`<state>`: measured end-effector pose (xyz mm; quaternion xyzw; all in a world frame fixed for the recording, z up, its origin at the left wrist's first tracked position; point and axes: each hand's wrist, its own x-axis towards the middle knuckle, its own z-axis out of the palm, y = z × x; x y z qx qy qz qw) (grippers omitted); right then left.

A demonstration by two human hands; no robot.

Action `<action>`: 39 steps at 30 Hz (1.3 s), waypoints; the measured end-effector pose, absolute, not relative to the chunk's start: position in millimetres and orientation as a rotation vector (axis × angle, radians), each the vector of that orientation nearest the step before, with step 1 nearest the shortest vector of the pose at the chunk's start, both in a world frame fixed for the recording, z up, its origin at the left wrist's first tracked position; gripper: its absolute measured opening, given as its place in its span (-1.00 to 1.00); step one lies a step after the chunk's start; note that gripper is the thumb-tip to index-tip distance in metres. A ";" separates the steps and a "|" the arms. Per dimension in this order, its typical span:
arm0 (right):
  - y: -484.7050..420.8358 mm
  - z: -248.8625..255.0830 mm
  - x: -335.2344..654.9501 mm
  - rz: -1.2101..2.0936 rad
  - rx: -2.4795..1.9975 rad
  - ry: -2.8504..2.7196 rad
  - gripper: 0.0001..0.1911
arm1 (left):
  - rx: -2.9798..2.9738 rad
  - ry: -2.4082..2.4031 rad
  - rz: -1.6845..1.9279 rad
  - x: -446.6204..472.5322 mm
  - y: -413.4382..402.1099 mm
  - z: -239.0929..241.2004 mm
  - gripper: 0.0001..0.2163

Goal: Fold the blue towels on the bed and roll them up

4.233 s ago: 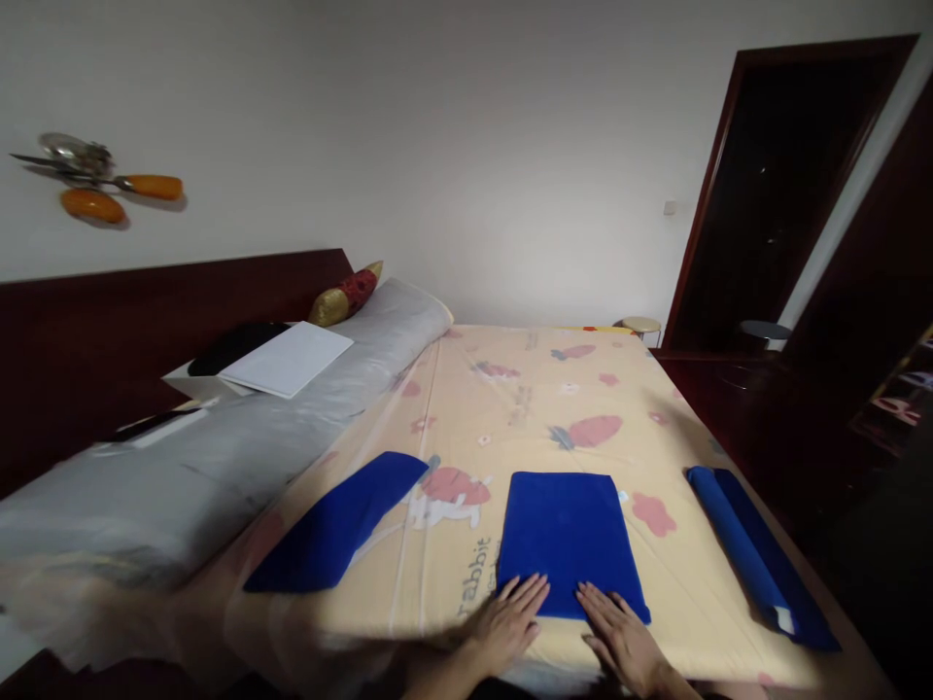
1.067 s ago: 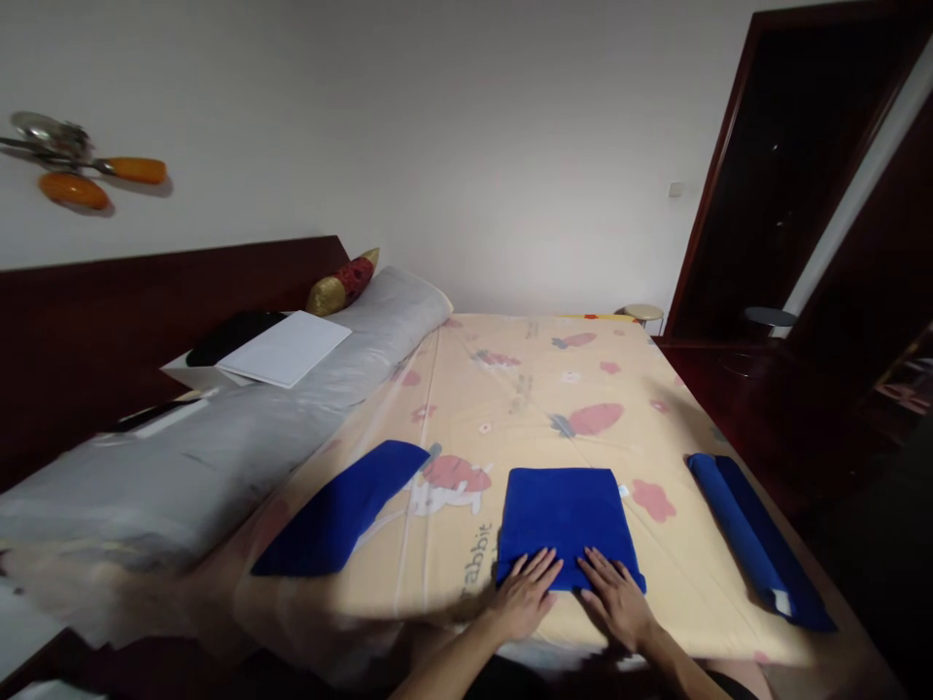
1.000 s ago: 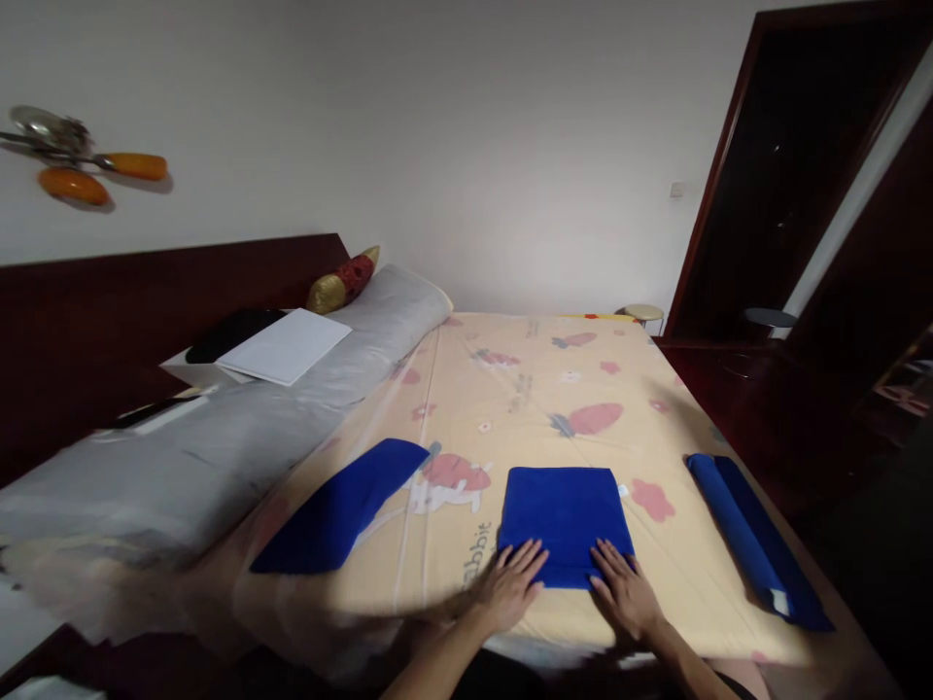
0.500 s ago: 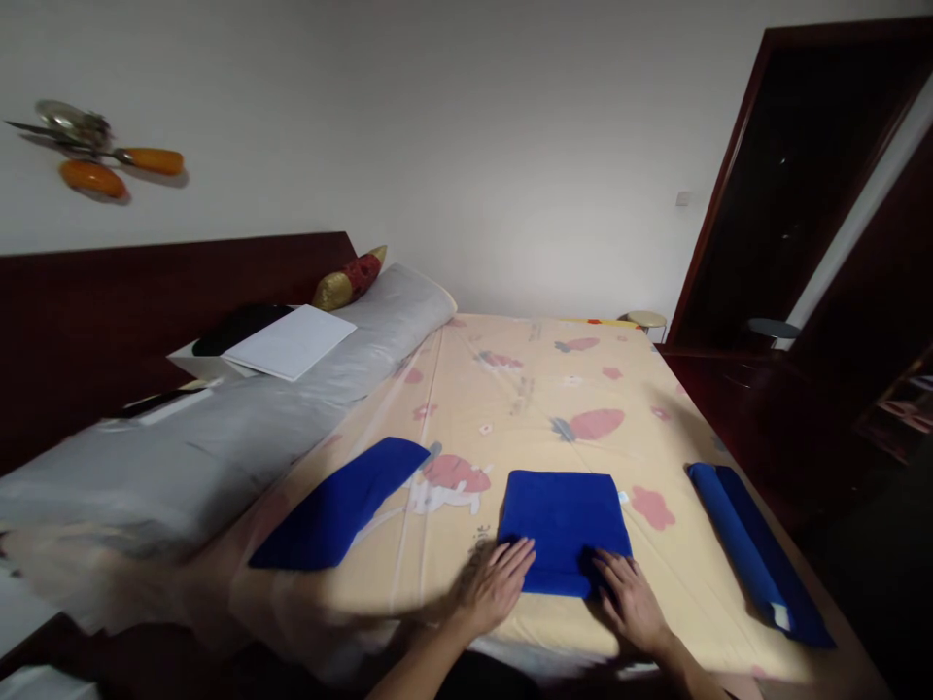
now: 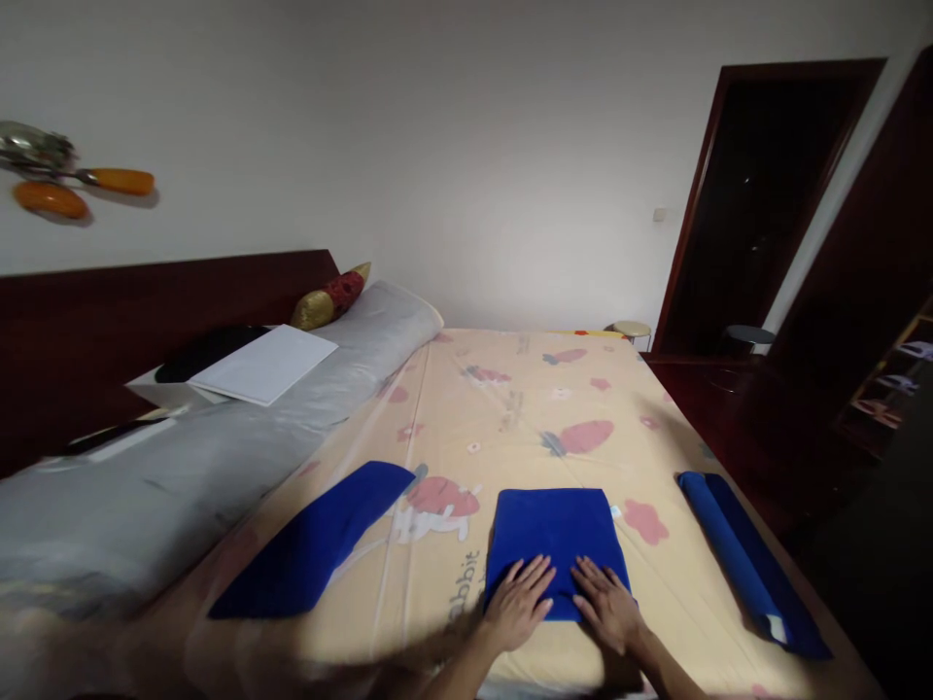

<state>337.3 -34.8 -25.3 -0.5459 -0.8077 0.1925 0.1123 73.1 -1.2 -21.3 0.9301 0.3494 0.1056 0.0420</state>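
- Resting palm down on the near left part of the blue cloth (image 5: 550,530), the left hand (image 5: 516,605) lies flat, its fingers a little spread and pointing forward.
- The right hand (image 5: 604,605) lies the same way on the near right part, fingers spread; neither hand pinches anything.
- The cloth lies beneath the fingers of both hands and stretches forward beyond the fingertips; a strip of its near edge shows in the gap between the hands.
- The cloth is roughly square and mostly flat, with a crease near the hands and a small pale tag (image 5: 616,512) at its right edge.
- Under it is a cream sheet (image 5: 510,428) printed with pink carrots, flowers and rabbit figures; lettering runs just left of the cloth.
- Well apart to the left, a second blue piece (image 5: 313,544) lies at a slant on the sheet.
- Well apart to the right, near the bed's edge, is a blue roll (image 5: 729,554) with a flat, darker part along its right side and a white patch at its near end.
- Farther left, a long grey pillow (image 5: 240,476) bears a white board (image 5: 266,365), a box (image 5: 150,391) and a red and gold cushion (image 5: 335,297), with a dark headboard (image 5: 146,301) behind.
- Beyond the bed stand a pale stool (image 5: 631,329) and a dark stool (image 5: 749,335), the latter near a dark door (image 5: 779,214).
- Orange-handled decorations (image 5: 120,181) hang on the left wall.
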 end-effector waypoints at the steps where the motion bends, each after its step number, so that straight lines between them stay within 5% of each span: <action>1: -33.0 -30.8 347.6 0.504 -1.710 -2.293 -0.40 | 2.843 1.167 0.347 64.2 1.8 -22.4 -0.49; 6: -32.8 -43.9 391.8 0.362 -1.873 -2.184 -0.39 | 2.794 1.544 0.368 20.9 6.7 -23.0 -0.53; 17: -46.2 22.6 370.4 0.413 -1.490 -2.495 -0.70 | 2.861 1.151 0.246 43.1 -20.3 -9.2 -0.67; 28: -58.3 0.0 372.1 0.505 -1.462 -2.535 -0.53 | 2.678 1.240 0.016 36.9 -30.0 -5.0 -0.52; 39: -49.4 -0.3 382.8 0.510 -1.618 -2.444 -0.42 | 2.530 1.377 0.170 28.9 -20.0 16.2 -0.62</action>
